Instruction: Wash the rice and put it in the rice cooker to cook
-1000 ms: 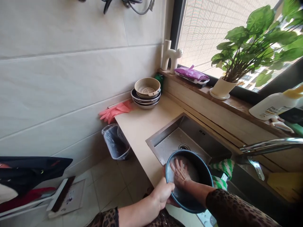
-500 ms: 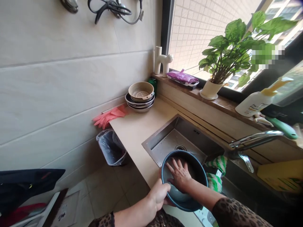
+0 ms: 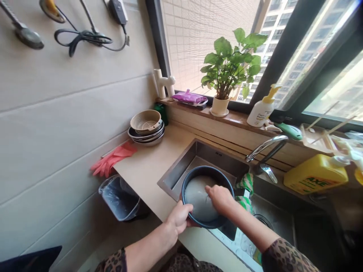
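Note:
A round dark blue pot [image 3: 198, 174] with a grey inside hangs over the near left part of the steel sink [image 3: 198, 158]. My left hand [image 3: 178, 218] grips its near rim, fingers curled around the edge. Inside the pot, my right hand [image 3: 220, 198] presses against the near right wall with its fingers bent inward; whether anything is under them is hidden. A green and white cloth [image 3: 246, 189] lies just right of the pot.
A stack of bowls topped by a beige strainer [image 3: 146, 126] and pink rubber gloves [image 3: 112, 160] sit on the beige counter [image 3: 147, 166]. The tap [image 3: 265, 149] arches over the sink. On the sill stand a potted plant [image 3: 227, 75], a pump bottle [image 3: 262, 109] and a yellow jug [image 3: 316, 173]. A bin [image 3: 120, 198] stands below.
My right hand went from lying flat and spread on the pot's bottom to bent against the near right wall. The view swung right, so more of the window and tap shows.

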### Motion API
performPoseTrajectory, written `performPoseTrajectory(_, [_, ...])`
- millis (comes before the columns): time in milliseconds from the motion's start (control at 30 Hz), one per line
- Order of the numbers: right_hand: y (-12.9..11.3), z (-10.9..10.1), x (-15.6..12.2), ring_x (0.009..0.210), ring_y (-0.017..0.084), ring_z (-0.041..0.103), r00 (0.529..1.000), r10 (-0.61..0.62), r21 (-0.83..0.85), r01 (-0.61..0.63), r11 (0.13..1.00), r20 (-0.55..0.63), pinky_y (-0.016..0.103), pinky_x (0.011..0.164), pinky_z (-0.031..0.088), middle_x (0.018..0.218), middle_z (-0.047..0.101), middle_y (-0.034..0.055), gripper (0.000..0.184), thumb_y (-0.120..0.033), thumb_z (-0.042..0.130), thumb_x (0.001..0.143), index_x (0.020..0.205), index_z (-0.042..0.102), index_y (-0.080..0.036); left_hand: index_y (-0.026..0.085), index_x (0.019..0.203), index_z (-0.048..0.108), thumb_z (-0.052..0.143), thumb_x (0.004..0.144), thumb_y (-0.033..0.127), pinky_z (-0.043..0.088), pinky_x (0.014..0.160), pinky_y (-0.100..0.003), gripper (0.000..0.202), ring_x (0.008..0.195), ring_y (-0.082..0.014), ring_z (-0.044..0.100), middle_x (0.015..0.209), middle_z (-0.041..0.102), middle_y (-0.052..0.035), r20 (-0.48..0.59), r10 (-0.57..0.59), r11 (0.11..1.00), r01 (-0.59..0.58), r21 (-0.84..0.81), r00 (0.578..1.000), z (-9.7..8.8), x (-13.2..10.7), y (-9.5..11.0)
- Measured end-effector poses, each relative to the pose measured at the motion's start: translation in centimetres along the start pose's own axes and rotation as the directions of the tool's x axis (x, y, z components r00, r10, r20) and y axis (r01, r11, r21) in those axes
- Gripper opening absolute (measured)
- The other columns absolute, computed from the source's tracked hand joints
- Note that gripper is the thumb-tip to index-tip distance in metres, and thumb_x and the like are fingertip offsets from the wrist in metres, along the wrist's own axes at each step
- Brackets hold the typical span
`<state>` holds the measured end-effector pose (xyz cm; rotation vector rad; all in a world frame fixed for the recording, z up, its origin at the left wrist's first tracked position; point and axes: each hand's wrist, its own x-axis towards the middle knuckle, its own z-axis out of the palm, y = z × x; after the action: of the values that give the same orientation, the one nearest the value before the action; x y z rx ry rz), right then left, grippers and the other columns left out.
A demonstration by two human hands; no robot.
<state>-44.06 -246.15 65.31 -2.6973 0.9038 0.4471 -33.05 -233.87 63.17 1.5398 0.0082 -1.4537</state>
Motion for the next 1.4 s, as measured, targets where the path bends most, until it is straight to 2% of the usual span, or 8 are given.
performPoseTrajectory(467, [3.2, 3.5, 2.4, 0.096, 0.028, 0.065, 0.992, -0.104, 0.470, 0.057, 0.881, 0.074, 0.038, 0.079, 0.049, 0.101, 0.068, 0.0172, 0.021, -0.021, 0.057, 0.080, 0.098, 0.063, -0.013, 0.019, 0.101, 0.043, 0.042, 0.052, 0.002, 0.055, 0.057, -0.039, 0.052, 0.041, -0.0116, 0.051, 0.059, 0.053, 0.0064, 0.004, -0.036, 0.984, 0.035, 0.175, 0.999, 2.3, 3.2, 1.2])
performPoseTrajectory(633, [8.1, 2.9, 2.2, 0.123, 0.022, 0.049, 0.973, -0.184, 0.879, 0.034, -0.476, -0.137, 0.043, 0.096, 0.043, 0.139, 0.047, 0.0136, 0.060, -0.064, 0.026, 0.088, 0.126, 0.045, -0.022, 0.019, 0.102, 0.043, 0.041, 0.049, 0.003, 0.054, 0.054, -0.038, 0.055, 0.039, -0.0128, 0.051, 0.053, 0.051, 0.0076, -0.011, -0.056, 0.983, 0.057, 0.174, 0.998, 2.5, 3.9, 1.6])
performPoseTrajectory(800, [9.4, 3.6, 2.9, 0.126, 0.022, 0.046, 0.982, -0.066, 0.620, 0.059, -0.783, -0.177, 0.041, 0.101, 0.038, 0.138, 0.048, 0.0125, 0.063, -0.069, 0.042, 0.080, 0.119, 0.051, -0.020, 0.019, 0.101, 0.042, 0.041, 0.051, 0.003, 0.055, 0.056, -0.039, 0.053, 0.044, -0.0148, 0.056, 0.054, 0.054, 0.0057, -0.024, -0.063, 0.977, 0.067, 0.203, 0.998, 2.6, 4.6, 1.8])
performPoseTrajectory(900, [8.8, 4.1, 4.3, 0.108, 0.022, 0.058, 0.962, 0.237, 0.757, 0.257, -0.600, -0.137, 0.040, 0.089, 0.045, 0.115, 0.062, 0.0112, 0.051, -0.065, 0.037, 0.083, 0.104, 0.054, -0.021, 0.019, 0.105, 0.040, 0.041, 0.052, 0.002, 0.055, 0.055, -0.039, 0.055, 0.044, -0.0160, 0.056, 0.053, 0.055, 0.0055, -0.055, -0.081, 0.974, 0.091, 0.209, 0.995, 2.8, 5.0, 2.0])
performPoseTrajectory(1000, [7.0, 5.0, 6.1, 0.082, 0.020, 0.058, 0.841, 0.478, 0.937, 0.336, -0.097, -0.252, 0.037, 0.076, 0.047, 0.086, 0.062, 0.0058, 0.031, -0.049, 0.037, 0.087, 0.083, 0.051, -0.022, 0.019, 0.108, 0.039, 0.041, 0.054, 0.001, 0.055, 0.056, -0.039, 0.057, 0.046, -0.0164, 0.058, 0.055, 0.056, 0.0052, -0.071, -0.089, 0.975, 0.101, 0.196, 0.993, 3.2, 5.1, 2.2])
performPoseTrajectory(1133, [4.3, 6.5, 7.8, 0.080, 0.021, 0.052, 0.820, 0.049, 0.492, 0.292, 0.820, -0.570, 0.036, 0.073, 0.043, 0.084, 0.059, 0.0089, 0.017, -0.024, 0.040, 0.086, 0.076, 0.052, -0.019, 0.020, 0.117, 0.038, 0.041, 0.054, 0.001, 0.055, 0.056, -0.037, 0.065, 0.047, -0.0148, 0.057, 0.056, 0.057, 0.0048, -0.067, -0.086, 0.974, 0.098, 0.207, 0.994, 3.8, 5.1, 2.3])
performPoseTrajectory(1233, [3.7, 7.7, 8.9, 0.087, 0.024, 0.053, 0.857, -0.270, 0.037, 0.318, 0.947, -0.440, 0.037, 0.073, 0.044, 0.094, 0.060, 0.0125, 0.014, -0.025, 0.045, 0.086, 0.087, 0.056, -0.016, 0.021, 0.124, 0.035, 0.042, 0.054, 0.002, 0.052, 0.053, -0.031, 0.073, 0.044, -0.0120, 0.051, 0.052, 0.052, 0.0070, -0.065, -0.079, 0.968, 0.092, 0.233, 0.995, 4.0, 5.0, 2.1])
performPoseTrajectory(1400, [4.2, 8.2, 10.5, 0.098, 0.027, 0.053, 0.894, -0.267, -0.018, 0.280, 0.960, -0.359, 0.042, 0.083, 0.044, 0.105, 0.060, 0.0138, 0.023, -0.032, 0.046, 0.088, 0.095, 0.058, -0.015, 0.022, 0.132, 0.029, 0.046, 0.055, 0.006, 0.046, 0.047, -0.024, 0.080, 0.043, -0.0114, 0.047, 0.054, 0.049, 0.0074, -0.017, -0.053, 0.965, 0.055, 0.254, 0.998, 3.7, 5.2, 1.9])
